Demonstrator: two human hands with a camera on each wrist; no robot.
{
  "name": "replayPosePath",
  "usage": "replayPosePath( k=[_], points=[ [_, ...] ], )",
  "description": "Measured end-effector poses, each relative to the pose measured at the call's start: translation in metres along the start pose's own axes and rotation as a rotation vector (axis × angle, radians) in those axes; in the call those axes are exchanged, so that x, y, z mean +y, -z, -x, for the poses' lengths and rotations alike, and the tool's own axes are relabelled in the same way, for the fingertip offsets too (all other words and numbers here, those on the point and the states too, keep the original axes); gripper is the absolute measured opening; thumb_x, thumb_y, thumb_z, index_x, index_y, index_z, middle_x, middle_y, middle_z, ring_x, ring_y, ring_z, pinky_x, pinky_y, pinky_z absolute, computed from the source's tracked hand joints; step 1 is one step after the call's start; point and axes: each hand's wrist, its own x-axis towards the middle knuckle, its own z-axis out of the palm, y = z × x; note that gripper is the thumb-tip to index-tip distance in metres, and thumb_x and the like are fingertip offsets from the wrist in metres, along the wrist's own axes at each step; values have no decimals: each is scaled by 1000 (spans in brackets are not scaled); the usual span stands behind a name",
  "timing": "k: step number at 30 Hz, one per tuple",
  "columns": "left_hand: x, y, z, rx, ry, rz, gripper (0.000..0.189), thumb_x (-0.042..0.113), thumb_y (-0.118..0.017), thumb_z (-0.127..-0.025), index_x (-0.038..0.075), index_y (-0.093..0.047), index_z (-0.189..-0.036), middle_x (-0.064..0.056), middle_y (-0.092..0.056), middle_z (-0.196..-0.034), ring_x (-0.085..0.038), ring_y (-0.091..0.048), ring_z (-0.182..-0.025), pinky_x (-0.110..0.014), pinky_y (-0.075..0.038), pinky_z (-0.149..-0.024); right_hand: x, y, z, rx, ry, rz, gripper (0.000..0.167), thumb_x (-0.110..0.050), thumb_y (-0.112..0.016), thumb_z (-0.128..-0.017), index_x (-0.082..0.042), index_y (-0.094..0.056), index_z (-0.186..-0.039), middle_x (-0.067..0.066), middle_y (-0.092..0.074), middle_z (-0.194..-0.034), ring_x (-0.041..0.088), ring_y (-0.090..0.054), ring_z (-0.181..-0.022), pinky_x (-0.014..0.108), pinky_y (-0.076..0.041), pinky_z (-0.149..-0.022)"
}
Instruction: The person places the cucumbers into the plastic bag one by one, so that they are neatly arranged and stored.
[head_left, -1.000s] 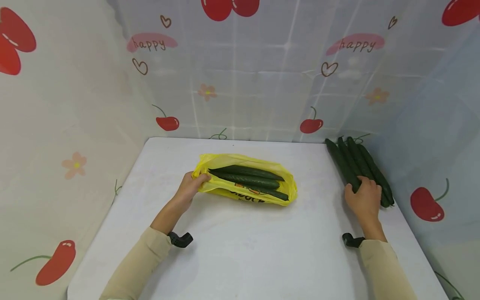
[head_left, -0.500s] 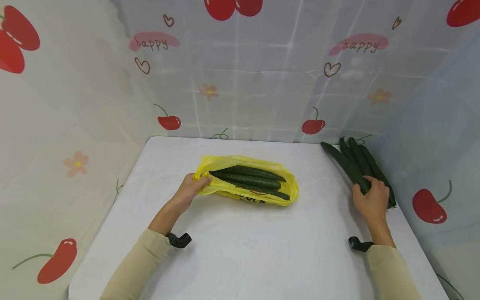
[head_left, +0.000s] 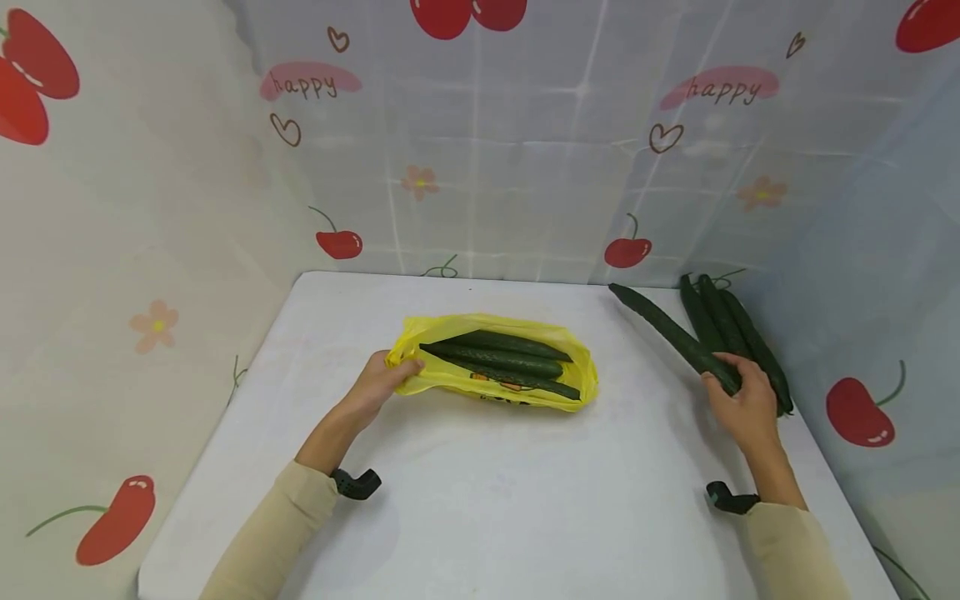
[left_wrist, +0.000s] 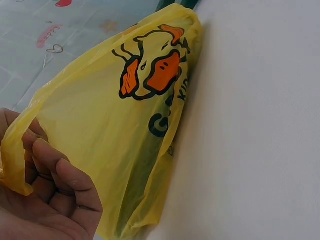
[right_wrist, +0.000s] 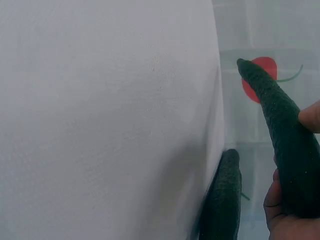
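Observation:
My left hand [head_left: 372,386] grips the left edge of a yellow plastic bag [head_left: 420,379], whose mouth gapes upward. Inside the bag lie several cucumbers [head_left: 510,360] side by side. The left wrist view shows a duck print on the bag [left_wrist: 95,135] and fingers curled at its rim. Over on the right, my right hand [head_left: 750,408] holds one cucumber [head_left: 663,325] near its close end, thumb and fingers on either side. That cucumber [right_wrist: 285,125] slants away to the far left. Beside it lies a group of other cucumbers [head_left: 738,329].
A white table [head_left: 525,508] carries everything. Around it hang pale curtains printed with cherries, hearts and "happy"; the back curtain [head_left: 510,200] meets the table's far edge and the right one [head_left: 862,333] runs along its right side. A small black device [head_left: 356,485] sits on each wrist.
The right hand has drawn one cucumber away from the group, its far tip swinging left. The left hand still holds the bag, which has barely shifted.

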Motion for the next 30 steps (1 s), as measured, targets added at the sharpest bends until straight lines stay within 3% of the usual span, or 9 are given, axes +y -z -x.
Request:
replayPosePath(
  k=[4, 9, 12, 16, 19, 24, 30],
  points=[
    [3, -1, 2, -4, -15, 15, 26, 28, -67, -98, 4, -63, -106, 3, -64, -84, -15, -57, -80, -26, -50, -76, -3, 1, 5, -15, 55, 4, 44, -21, -68, -102, -1, -62, -142, 28, -60, -134, 32, -51, -112, 46, -35, -84],
    [6, -3, 3, -5, -33, 36, 23, 27, -68, -98, 5, -62, -103, 5, -64, -82, -13, -57, -78, -25, -50, -74, -10, 2, 12, -25, 81, -21, 43, -20, -71, -102, -4, -63, -141, 18, -62, -131, -1, -45, -104, 33, -35, -84],
    [7, -3, 2, 4, -31, 48, 22, 27, -68, -97, 6, -62, -101, 5, -64, -81, -13, -57, -77, -25, -50, -74, -15, 3, 15, -35, 113, -50, 42, -19, -73, -101, -6, -64, -141, 5, -61, -128, -11, -43, -103, 26, -37, -83],
    [8, -3, 1, 9, -28, 51, 23, 28, -68, -97, 6, -62, -103, 4, -63, -82, -13, -57, -79, -25, -51, -75, -19, 3, 17, -68, 149, -89, 42, -17, -74, -101, -9, -65, -141, -18, -57, -127, -10, -48, -106, 17, -39, -83],
    [9, -3, 1, 11, -28, 47, 25, 28, -68, -98, 5, -61, -105, 4, -63, -83, -13, -57, -80, -25, -50, -76, -24, 5, 18, -113, 149, -98, 41, -20, -74, -102, -12, -65, -142, -27, -54, -127, -8, -49, -106, 17, -40, -82],
    [9, -4, 2, 11, -27, 47, 29, 29, -68, -98, 4, -61, -110, 4, -64, -85, -13, -58, -81, -24, -51, -76, -30, 5, 21, -182, 172, -124, 41, -19, -72, -104, -11, -64, -143, -32, -54, -126, -6, -51, -105, 15, -42, -81],
    [10, -4, 2, 1, -30, 65, 30, 29, -67, -99, 3, -62, -114, 5, -65, -87, -12, -59, -82, -23, -52, -77, -37, 2, 24, -209, 231, -166, 38, -11, -71, -102, -8, -66, -140, -33, -55, -122, -3, -53, -103, 13, -45, -80]
  ],
)
